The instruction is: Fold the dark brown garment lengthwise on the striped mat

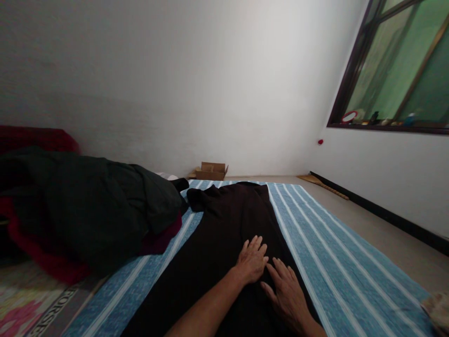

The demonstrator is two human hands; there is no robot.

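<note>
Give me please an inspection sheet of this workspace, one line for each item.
Surface: blue striped sheet spread on the floor.
Job's things: dark garment lying flat on the sheet.
Clutter: pile of dark and red clothes at the left; cardboard box by the wall.
Hands: left hand and right hand rest flat on the garment, fingers open.
Cables: nothing seen.
Surroundings: white wall, window at the right with small items on its sill.

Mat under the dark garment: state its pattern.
Blue mat with white stripes, head view.
</note>
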